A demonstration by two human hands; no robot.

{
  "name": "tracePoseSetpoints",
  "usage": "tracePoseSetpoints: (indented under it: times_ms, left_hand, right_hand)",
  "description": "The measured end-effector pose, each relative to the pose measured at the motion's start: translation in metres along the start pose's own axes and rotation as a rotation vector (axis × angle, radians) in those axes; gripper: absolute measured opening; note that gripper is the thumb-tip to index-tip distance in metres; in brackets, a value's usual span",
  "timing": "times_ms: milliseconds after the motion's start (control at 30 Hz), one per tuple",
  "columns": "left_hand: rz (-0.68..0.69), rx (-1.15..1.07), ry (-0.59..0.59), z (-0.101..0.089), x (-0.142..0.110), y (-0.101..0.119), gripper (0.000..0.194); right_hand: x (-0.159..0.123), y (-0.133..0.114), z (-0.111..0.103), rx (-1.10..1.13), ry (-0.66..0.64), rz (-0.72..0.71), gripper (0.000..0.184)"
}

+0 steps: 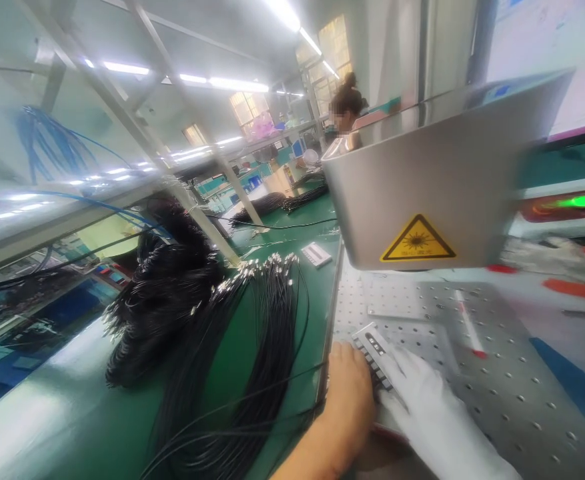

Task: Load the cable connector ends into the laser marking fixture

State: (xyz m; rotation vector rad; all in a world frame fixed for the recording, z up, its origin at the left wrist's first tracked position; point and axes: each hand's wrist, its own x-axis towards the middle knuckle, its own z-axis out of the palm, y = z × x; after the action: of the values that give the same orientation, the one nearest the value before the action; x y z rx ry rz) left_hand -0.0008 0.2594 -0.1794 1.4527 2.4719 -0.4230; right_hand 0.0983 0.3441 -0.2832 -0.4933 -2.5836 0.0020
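My left hand (349, 390), bare, has its fingers curled down at the left edge of a light-grey slotted block (373, 343). Thin black cables (299, 380) run in from the left and pass under this hand; their ends are hidden by the fingers. My right hand (417, 390), in a white glove, grips the block from the right, fingers along its side. Dark slots show along the block, which lies tilted on a perforated metal plate (517, 400). Motion blurs the glove somewhat.
A grey metal housing (422, 193) with a yellow laser warning sign overhangs the plate. Black cable bundles (272, 333) lie on the green table (122, 427) at left. Another slotted block (317, 255) lies behind. A red-and-white stick (469, 327) rests right. A person (347, 110) sits beyond.
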Motion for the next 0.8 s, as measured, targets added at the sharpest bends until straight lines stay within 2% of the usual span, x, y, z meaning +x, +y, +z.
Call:
tracePoseSetpoints:
  times_ms: [133,267,400,500,533,600,700,800]
  left_hand:
    - [-0.005,-0.032,-0.006,-0.001,0.001,0.000,0.046]
    - [-0.006,-0.104,0.012,-0.006,0.002,0.000,0.051]
    - [-0.116,-0.231,0.148,-0.005,-0.013,-0.013,0.049]
    - [-0.152,-0.186,0.221,0.022,-0.029,-0.032,0.071]
    - [-0.143,-0.132,0.238,0.035,-0.033,-0.038,0.070]
    - [-0.146,0.000,0.355,0.062,-0.038,-0.044,0.051]
    - [-0.079,0.150,0.603,0.092,-0.038,-0.035,0.037]
    - [-0.021,0.177,0.700,0.098,-0.033,-0.013,0.039]
  right_hand:
    - [-0.001,0.004,0.011,-0.013,0.035,-0.027,0.051]
    - [0.002,0.000,0.008,-0.022,0.123,-0.050,0.050]
    - [0.005,-0.004,0.007,-0.051,0.114,-0.006,0.050]
    - [0.006,-0.002,0.012,-0.028,0.080,-0.007,0.050]
    - [0.007,0.000,0.014,-0.014,0.067,-0.018,0.050]
    - [0.008,0.006,0.017,0.012,0.049,-0.057,0.052]
    - [0.010,0.020,0.019,0.014,0.065,-0.122,0.055]
    - [0.013,0.039,0.014,-0.072,0.114,-0.213,0.060]
